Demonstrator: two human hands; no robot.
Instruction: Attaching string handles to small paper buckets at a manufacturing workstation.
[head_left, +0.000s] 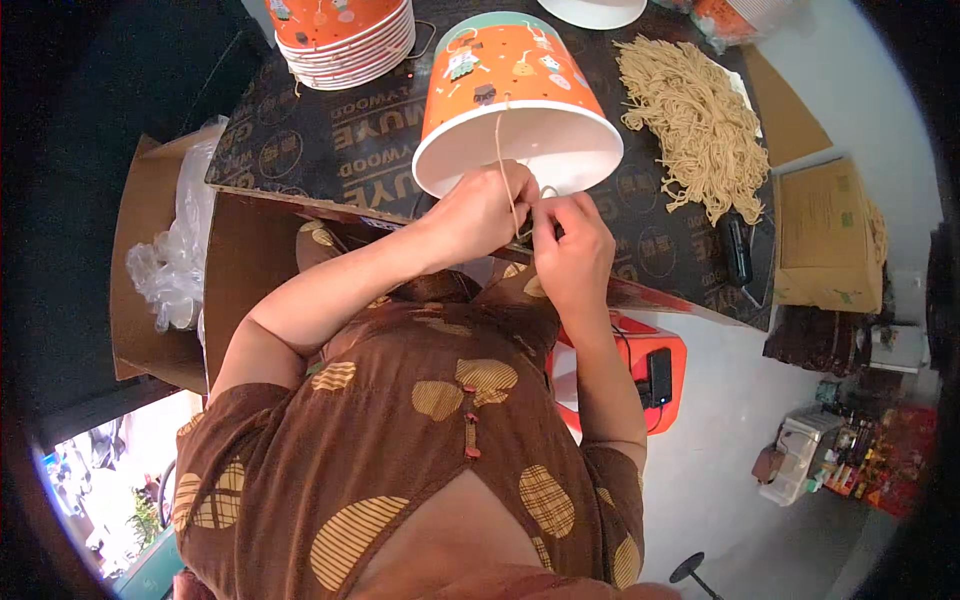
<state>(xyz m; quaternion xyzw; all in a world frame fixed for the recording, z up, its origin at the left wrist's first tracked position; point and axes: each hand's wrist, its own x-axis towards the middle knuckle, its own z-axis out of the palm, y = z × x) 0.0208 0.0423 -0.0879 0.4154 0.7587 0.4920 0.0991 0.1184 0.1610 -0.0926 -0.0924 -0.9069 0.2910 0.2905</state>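
Observation:
An orange paper bucket [520, 75] with printed cartoon figures lies tilted on the dark tabletop, its white mouth toward me. A thin beige cord [499, 135] comes from a hole near its rim and runs down across my left hand [488, 208]. Just below the bucket's mouth, that hand is closed, its fingertips pinching around the cord. Close beside it, my right hand [574, 240] is closed too, thumb and forefinger pressed together at the cord. A small pale loop shows between the two hands. The exact grip of the fingertips is partly hidden.
Stacked orange buckets [345, 50] stand at the far left. A heap of beige cords [695, 125] lies on the right, beside a black tool [735, 250]. An open carton with plastic bags [175, 275] is at left; a red stool [667, 400] holds a black phone-like device.

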